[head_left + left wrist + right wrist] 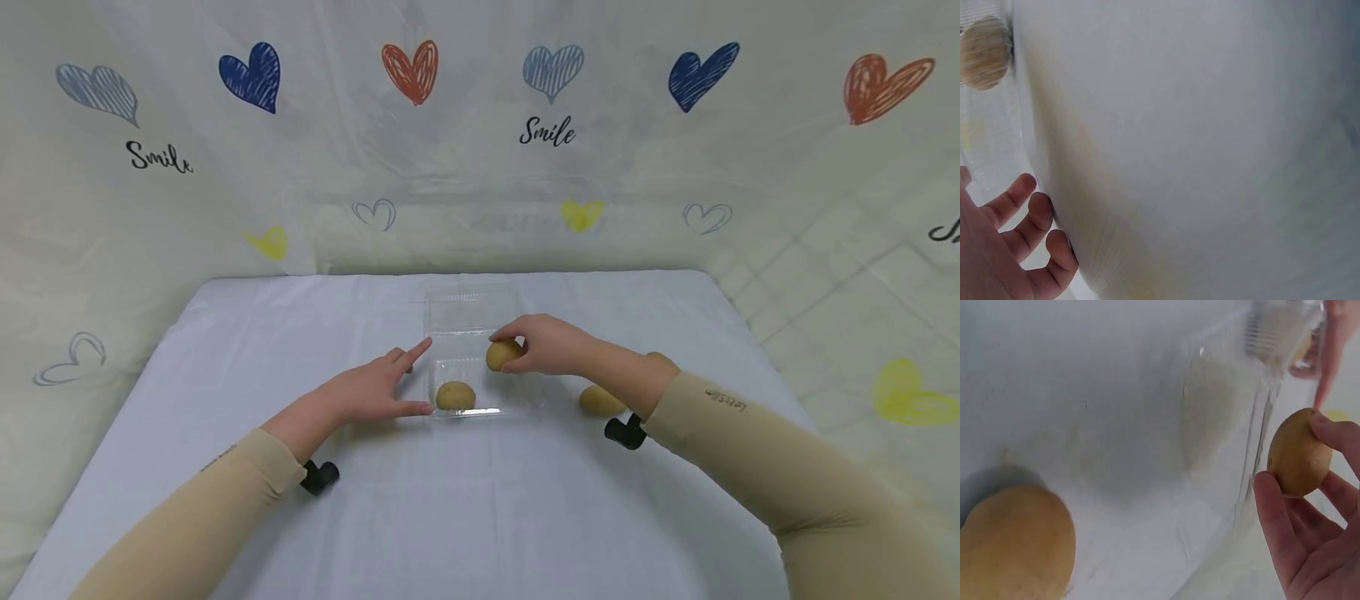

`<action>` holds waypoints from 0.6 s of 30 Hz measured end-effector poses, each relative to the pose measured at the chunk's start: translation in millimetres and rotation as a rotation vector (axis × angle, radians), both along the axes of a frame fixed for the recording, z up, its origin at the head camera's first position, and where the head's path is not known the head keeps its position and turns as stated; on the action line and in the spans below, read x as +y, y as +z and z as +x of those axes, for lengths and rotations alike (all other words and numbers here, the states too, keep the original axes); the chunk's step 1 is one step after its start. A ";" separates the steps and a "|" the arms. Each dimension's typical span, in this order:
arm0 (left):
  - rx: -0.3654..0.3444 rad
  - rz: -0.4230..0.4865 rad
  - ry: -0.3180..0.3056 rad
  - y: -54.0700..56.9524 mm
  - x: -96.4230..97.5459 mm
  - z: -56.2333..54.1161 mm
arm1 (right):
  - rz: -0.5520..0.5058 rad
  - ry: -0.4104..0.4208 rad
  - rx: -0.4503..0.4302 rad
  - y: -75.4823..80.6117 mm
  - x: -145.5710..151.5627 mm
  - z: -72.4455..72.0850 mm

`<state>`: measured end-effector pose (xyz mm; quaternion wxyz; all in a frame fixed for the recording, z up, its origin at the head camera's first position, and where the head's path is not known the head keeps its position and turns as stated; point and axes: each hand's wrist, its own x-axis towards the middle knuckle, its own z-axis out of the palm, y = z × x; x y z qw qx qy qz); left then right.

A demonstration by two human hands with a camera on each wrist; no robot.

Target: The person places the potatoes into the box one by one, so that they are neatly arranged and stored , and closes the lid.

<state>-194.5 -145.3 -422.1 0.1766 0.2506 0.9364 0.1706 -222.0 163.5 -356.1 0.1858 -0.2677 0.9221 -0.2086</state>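
A clear plastic hinged box [491,412] lies with its lid [474,308] raised at the far side. One potato [455,396] sits in its left part and shows through the plastic wall in the left wrist view. My right hand [553,343] pinches a second potato [1300,453] between thumb and fingertips, over the right half of the box. My left hand [375,387] is at the box's left side, thumb and index finger stretched out to its edge, the other fingers loosely bent. It holds nothing.
Right of the box lies another potato [600,401], close to my right wrist. Behind that forearm a further potato [663,359] is mostly hidden. A white cloth covers the table [450,517], and a curtain printed with hearts [465,167] hangs behind it.
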 end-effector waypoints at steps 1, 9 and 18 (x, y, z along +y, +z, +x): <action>-0.002 0.004 -0.001 0.0 0.3 -0.2 | 0.013 0.007 0.008 -1.5 -3.8 0.3; 0.008 0.013 -0.004 0.3 -0.1 -0.2 | 0.132 0.045 0.066 -19.3 -28.6 -2.8; 0.015 0.004 0.002 -3.7 -1.1 -1.7 | 0.157 0.031 0.047 -33.5 -40.2 -1.6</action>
